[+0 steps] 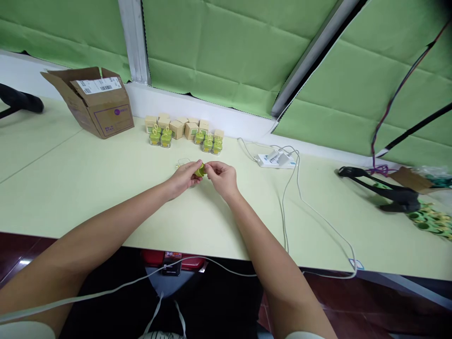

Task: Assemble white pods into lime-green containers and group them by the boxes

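**Both hands closed on a small green piece at mid-table**

The left hand and the right hand met over the pale yellow-green table top, a little way in front of the person. Between them sat a small round yellow-green object, pinched from both sides. The left thumb and forefinger were curled tight onto its left edge; the right fingers were bent in close on its right edge, with the remaining fingers folded loosely under the palm. The object was held just above the table surface; whether it touched the table could not be told.

Just beyond the left hand, a thin clear loop of wire or plastic lay flat on the table. Farther back, near the white sill, a row of small tan cardboard cubes stood side by side, and in front of them were two clusters of little clear jars with green contents. An open brown cardboard shipping box with a white label stood to the left of the row.

To the right, a white power strip lay near the sill, its white cable trailing across the table to the front edge. A black stand lay at the far right, beside green tape rolls.
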The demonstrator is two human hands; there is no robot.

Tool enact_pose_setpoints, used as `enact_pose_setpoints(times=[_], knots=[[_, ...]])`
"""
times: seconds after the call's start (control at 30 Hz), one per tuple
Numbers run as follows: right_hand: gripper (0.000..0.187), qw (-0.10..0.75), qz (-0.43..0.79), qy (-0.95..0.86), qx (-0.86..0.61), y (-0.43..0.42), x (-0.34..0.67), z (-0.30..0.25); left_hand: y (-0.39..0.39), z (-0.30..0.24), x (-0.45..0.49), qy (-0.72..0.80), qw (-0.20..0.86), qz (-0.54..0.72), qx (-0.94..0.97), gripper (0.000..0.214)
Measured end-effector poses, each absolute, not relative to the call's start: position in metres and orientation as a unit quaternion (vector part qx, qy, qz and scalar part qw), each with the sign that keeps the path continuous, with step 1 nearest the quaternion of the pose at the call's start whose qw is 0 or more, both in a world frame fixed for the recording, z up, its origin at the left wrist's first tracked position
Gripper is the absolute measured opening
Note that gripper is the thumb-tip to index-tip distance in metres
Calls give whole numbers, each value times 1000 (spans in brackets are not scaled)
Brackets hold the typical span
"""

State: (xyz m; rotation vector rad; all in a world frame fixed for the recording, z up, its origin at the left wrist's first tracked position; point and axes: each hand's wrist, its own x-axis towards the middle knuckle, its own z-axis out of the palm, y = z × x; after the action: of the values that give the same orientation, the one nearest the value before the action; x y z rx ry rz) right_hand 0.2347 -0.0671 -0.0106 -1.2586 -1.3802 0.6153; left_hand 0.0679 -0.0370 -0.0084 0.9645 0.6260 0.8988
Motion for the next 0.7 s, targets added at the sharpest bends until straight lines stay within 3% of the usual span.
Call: enact_pose_setpoints(times=[0.17, 0.3, 0.53, 0.7], knots=[[35, 553, 222, -599, -535, -71, 233, -8, -37, -10, 67, 273, 739, 417, 454, 51], [32, 573, 110, -618, -527, -78, 230, -3, -37, -6, 66, 244, 757, 427, 430, 39], [30, 457, -80, -730, -502, -79, 227, -9, -38, -8, 64, 194, 752, 439, 452, 41], [31, 430, -160, -748, -480, -75, 228, -17, -41, -6, 62, 158, 742, 436, 484, 45]])
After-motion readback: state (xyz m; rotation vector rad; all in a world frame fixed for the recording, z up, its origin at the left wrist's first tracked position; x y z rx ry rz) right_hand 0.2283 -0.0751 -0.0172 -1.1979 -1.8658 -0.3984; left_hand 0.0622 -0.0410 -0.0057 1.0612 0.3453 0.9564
